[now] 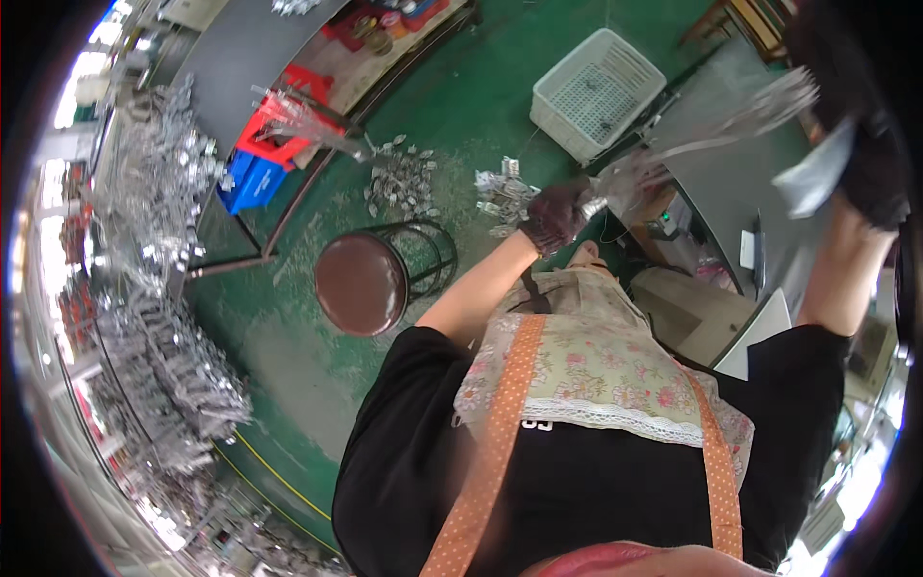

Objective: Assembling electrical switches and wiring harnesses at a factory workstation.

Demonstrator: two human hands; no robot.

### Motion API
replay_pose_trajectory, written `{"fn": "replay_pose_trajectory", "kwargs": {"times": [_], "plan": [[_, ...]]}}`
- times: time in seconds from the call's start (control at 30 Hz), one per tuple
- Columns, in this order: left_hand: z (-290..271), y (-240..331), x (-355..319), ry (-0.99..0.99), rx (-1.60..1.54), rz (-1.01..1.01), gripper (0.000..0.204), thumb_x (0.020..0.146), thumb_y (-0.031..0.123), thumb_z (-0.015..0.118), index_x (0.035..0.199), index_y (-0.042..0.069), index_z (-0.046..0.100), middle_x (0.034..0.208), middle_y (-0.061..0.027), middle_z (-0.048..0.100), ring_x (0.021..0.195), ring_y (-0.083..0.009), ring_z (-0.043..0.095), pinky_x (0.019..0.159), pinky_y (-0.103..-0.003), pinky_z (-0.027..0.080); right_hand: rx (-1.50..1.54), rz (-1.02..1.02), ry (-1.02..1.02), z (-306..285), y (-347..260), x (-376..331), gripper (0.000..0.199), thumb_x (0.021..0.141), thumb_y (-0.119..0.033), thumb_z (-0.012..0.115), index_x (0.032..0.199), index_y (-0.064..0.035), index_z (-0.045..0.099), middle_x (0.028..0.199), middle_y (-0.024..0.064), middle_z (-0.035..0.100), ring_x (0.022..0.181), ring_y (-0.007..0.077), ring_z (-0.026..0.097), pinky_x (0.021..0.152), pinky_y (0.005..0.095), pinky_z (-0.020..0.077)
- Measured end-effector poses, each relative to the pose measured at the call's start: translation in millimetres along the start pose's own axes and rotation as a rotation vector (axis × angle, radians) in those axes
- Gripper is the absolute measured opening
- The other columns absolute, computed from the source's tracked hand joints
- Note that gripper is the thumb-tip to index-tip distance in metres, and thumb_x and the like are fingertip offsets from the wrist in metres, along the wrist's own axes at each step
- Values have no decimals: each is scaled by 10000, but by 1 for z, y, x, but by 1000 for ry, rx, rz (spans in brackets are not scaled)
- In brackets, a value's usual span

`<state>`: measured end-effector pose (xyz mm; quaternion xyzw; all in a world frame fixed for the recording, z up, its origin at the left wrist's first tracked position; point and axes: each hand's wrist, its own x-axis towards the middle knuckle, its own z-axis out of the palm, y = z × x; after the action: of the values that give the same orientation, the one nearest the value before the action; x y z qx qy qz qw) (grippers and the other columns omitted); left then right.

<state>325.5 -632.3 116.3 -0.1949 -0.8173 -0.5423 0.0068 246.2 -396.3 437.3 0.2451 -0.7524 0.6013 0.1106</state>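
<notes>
My left hand (556, 219), in a dark glove, is closed around the gathered end of a clear plastic bag (711, 135). The bag stretches from this hand to the upper right, over a dark tabletop. Up at the right rim is my right hand (873, 178), also dark-gloved. A whitish, sheet-like piece (815, 178) sticks out from it, apparently in its grip; motion and the dark rim blur its fingers. Just beyond my left hand, small silvery pieces (507, 192) lie heaped on the green floor.
A white plastic basket (598, 91) stands on the floor ahead. Left of my arm is a round brown stool (361, 284), near another pile of silvery parts (402, 181). Red (279, 120) and blue bins (254, 181) sit by the left bench. Metal parts (173, 346) crowd the far left.
</notes>
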Motion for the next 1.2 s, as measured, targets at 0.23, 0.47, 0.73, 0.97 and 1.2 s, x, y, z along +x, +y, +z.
{"fn": "replay_pose_trajectory", "kwargs": {"times": [0.23, 0.47, 0.73, 0.97, 1.2], "plan": [[-18, 28, 19, -575, 396, -262, 608, 743, 387, 693, 1218, 57, 506, 1075, -209, 629, 1014, -320, 618, 871, -397, 488, 175, 417, 141, 102, 65, -100, 418, 973, -432, 485, 1083, -42, 589, 898, 57, 610, 590, 92, 537, 506, 251, 452], [65, -83, 42, -453, 129, -214, 737, 805, 362, 674, 1394, 61, 351, 1404, -150, 453, 1278, -297, 461, 1028, -408, 394, -240, 719, 179, 141, 166, -144, 168, 897, -94, 575, 1053, -37, 603, 865, 47, 615, 820, 197, 606, 748, 314, 503], [184, -123, 43, -242, 707, 742, 257, 940, 271, 506, 1100, 90, 594, 1081, -135, 619, 944, -245, 613, 822, -335, 505, 116, 503, 334, 89, 143, -179, 379, 865, -166, 685, 1205, -42, 571, 1006, 64, 621, 936, 107, 582, 829, 293, 485], [170, -53, 12, -400, 44, 57, 246, 883, 250, 545, 1071, 111, 622, 992, -158, 648, 951, -345, 606, 839, -399, 485, -576, 49, 306, 54, 47, -153, 430, 848, -211, 668, 1246, -79, 573, 1090, 125, 627, 947, 238, 628, 838, 343, 497], [155, -54, 26, -427, -68, -116, 326, 796, 238, 645, 1076, 73, 633, 990, -140, 676, 889, -310, 648, 793, -393, 511, -781, 634, -222, 37, 143, -206, 348, 860, -190, 579, 1190, -81, 597, 1035, 172, 645, 974, 332, 618, 832, 419, 499]]}}
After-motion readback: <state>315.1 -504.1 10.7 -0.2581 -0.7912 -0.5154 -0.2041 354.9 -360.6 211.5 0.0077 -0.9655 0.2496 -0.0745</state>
